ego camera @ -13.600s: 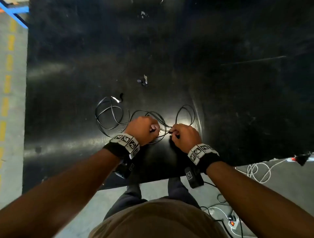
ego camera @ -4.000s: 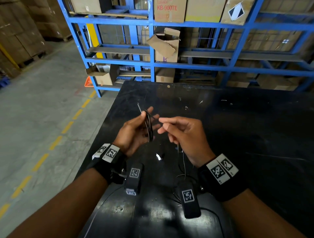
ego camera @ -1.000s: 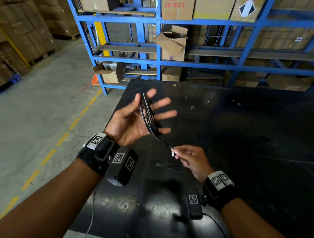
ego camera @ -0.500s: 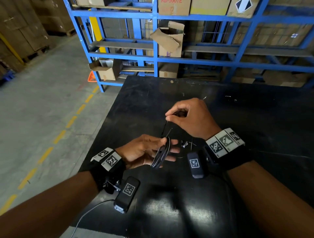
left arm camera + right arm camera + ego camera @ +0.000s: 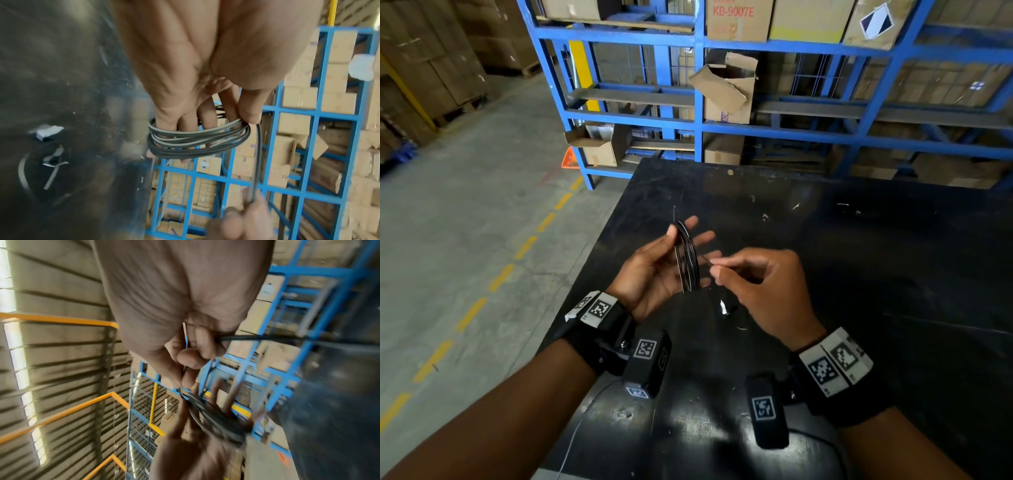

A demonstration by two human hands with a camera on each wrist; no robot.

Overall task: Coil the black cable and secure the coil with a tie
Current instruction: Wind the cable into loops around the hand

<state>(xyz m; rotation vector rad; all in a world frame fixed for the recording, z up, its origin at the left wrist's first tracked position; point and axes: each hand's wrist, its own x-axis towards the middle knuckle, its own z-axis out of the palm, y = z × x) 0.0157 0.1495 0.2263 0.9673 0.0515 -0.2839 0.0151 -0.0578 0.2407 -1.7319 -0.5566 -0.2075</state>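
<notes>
While both hands hang above the black table [image 5: 859, 274], the head view shows the left hand [image 5: 654, 274] palm up, fingers straight and spread, w/ the cable [image 5: 687, 260] wound in several loops round them; the thumb tip rests against the coil's top edge. Right hand [image 5: 760, 287] sits just beside it, thumb and index pinching the cable's free end, other fingers loosely curled. Coil is off the table, roughly upright, betw. the two hands. Small white scrap [image 5: 723, 306] lies on the table below the hands. Blue rack [image 5: 698, 102] w/ cartons stands behind the table; grey floor w/ yellow dashes to the left.

Left wrist view: left hand [image 5: 205, 73] seen from the palm side, loops of cable [image 5: 197, 141] wrapped across the fingers [image 5: 187, 120] near their tips. One strand drops from the coil by the thumb side down to the right hand [image 5: 242, 217], blurred at the bottom edge, which grips it. Table [image 5: 61, 81] on the left carries white scraps [image 5: 47, 131].

Right wrist view: right hand [image 5: 185, 313] w/ fingers curled, pinching a thin strand; a thicker black length runs off to the right from the fingers. Beyond it the left hand [image 5: 195, 443], blurred, fingers extended through the cable [image 5: 218, 417] loops. Whether a thin white piece near the palm is the tie, can't tell.
</notes>
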